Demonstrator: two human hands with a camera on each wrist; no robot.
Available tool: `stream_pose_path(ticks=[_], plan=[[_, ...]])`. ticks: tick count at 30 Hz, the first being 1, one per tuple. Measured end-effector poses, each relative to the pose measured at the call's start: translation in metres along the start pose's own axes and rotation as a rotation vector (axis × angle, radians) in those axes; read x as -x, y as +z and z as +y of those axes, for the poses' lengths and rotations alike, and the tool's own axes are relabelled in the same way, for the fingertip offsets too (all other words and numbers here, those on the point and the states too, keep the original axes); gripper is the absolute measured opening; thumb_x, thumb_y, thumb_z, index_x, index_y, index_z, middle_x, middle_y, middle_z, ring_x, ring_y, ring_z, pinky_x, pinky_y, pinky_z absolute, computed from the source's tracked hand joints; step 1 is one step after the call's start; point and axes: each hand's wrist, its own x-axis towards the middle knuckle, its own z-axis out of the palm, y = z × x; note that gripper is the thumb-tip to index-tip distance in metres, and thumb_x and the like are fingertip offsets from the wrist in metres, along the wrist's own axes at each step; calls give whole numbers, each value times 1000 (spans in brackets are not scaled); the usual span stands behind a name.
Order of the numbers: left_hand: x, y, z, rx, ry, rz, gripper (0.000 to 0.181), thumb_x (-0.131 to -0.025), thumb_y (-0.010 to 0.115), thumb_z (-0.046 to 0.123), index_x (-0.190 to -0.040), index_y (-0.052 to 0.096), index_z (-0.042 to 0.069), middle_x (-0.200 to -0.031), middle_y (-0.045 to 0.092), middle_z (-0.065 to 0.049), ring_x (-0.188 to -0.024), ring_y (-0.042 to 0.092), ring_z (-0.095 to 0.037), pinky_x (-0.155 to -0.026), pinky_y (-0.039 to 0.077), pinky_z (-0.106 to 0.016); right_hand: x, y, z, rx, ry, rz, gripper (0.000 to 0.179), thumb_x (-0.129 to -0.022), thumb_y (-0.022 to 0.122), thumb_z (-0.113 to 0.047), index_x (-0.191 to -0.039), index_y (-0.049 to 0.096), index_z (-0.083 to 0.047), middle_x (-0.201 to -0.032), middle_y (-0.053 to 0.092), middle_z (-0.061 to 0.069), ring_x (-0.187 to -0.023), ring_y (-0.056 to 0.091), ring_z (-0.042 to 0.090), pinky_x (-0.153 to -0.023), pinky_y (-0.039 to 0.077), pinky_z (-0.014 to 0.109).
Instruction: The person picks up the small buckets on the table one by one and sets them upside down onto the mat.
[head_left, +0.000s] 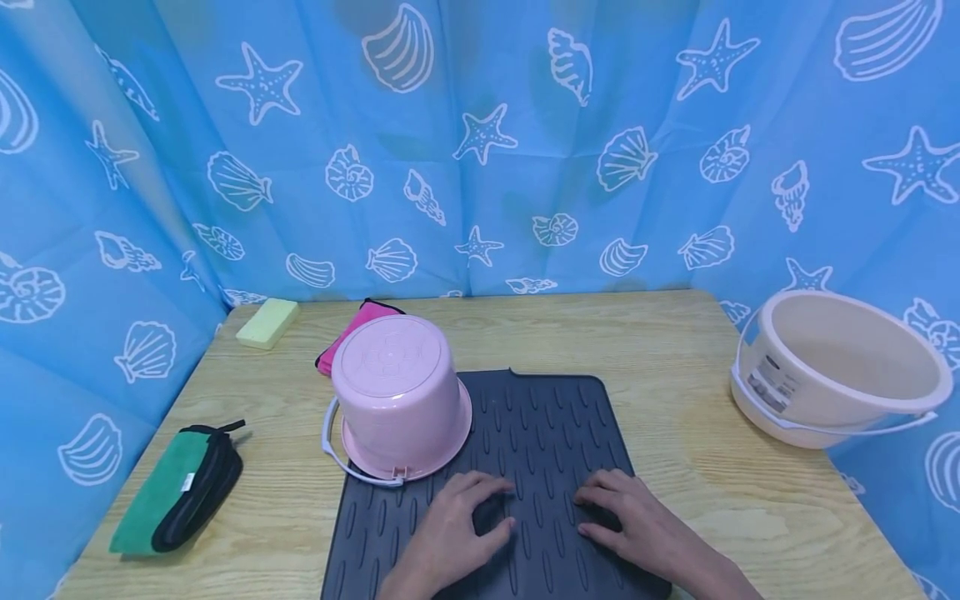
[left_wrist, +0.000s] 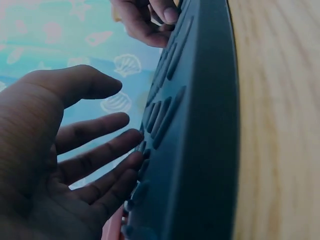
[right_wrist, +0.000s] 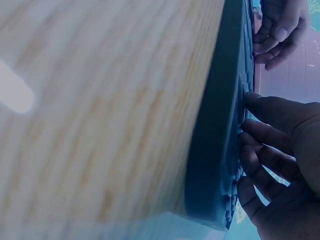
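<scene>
Both hands rest on a dark ridged rubber mat [head_left: 540, 433], with nothing in either. My left hand [head_left: 453, 533] lies just in front of an upside-down pink bucket [head_left: 393, 408], its fingers loosely bent. To the right, my right hand [head_left: 637, 521] touches the mat with relaxed fingertips. The left wrist view shows the left hand [left_wrist: 75, 145] with thumb and fingers spread apart beside the ridges. In the right wrist view the right hand [right_wrist: 280, 155] has its fingertips against the mat's surface. The bucket stands on the mat's far left part, its white handle hanging to the left.
A cream bucket [head_left: 772, 383] stands upright at the right table edge. Behind the pink bucket lies a folded pink cloth [head_left: 360, 329]. A pale yellow sponge [head_left: 267, 323] sits at the back left, and a green and black zip pouch [head_left: 180, 487] at the left.
</scene>
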Motion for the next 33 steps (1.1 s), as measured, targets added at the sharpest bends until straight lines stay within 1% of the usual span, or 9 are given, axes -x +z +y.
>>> stream_pose_path(ticks=[6,11,15,18,22,24,27,30,33], plan=[[-2,2,-3,-27,-12,-45,32,-89,72,33,-119,71,21,-117,61,10,-108,54,-11,-93,49,-37,-1,-3,-1,12,8,-22,20,-87,78,-28,-105,74,-20,-105,58,-14,-93,50,5,-78,48,33],[-3,1,-4,-14,-28,-71,29,-90,71,33,-116,72,21,-117,60,10,-108,53,-11,-94,48,-38,-4,-8,-3,40,10,-43,21,-89,76,-30,-107,74,-20,-106,59,-14,-95,51,6,-79,47,35],[-3,3,-5,1,-30,-83,29,-91,70,34,-116,72,21,-117,60,10,-108,53,-11,-95,48,-39,-3,-16,-6,52,8,-36,22,-91,75,-30,-109,75,-19,-108,60,-14,-98,53,7,-80,47,35],[-2,5,-6,18,-32,-82,28,-91,70,33,-116,73,22,-116,60,11,-108,53,-11,-94,48,-40,-2,-25,-7,63,-4,-6,20,-91,75,-28,-109,75,-18,-107,60,-13,-98,54,7,-80,47,36],[0,6,-6,28,-37,-65,26,-90,71,31,-115,73,22,-114,60,12,-106,53,-11,-92,48,-39,-2,-39,-3,109,-31,63,20,-89,77,-24,-107,75,-16,-105,61,-12,-96,56,8,-79,48,38],[0,6,-6,27,-42,-60,26,-90,72,30,-115,73,22,-114,60,12,-106,53,-11,-92,49,-39,-3,-47,1,146,-38,105,21,-87,79,-23,-106,76,-16,-106,62,-10,-97,57,10,-80,49,39],[-2,5,-6,23,-57,-69,26,-90,72,31,-115,73,23,-114,60,13,-106,53,-10,-92,49,-39,-2,-61,8,191,-18,158,22,-85,80,-21,-106,76,-16,-104,64,-8,-96,59,12,-79,49,40],[-3,5,-6,22,-68,-81,26,-90,72,32,-115,73,24,-115,60,13,-105,53,-10,-92,49,-40,-1,-76,15,215,4,185,22,-84,81,-19,-106,76,-16,-103,65,-8,-94,60,13,-76,50,40],[-2,4,-6,22,-65,-80,26,-90,72,32,-115,73,25,-115,61,12,-105,53,-11,-92,49,-40,-1,-92,22,249,-32,215,23,-83,82,-17,-105,76,-15,-101,65,-4,-92,62,17,-74,51,41]])
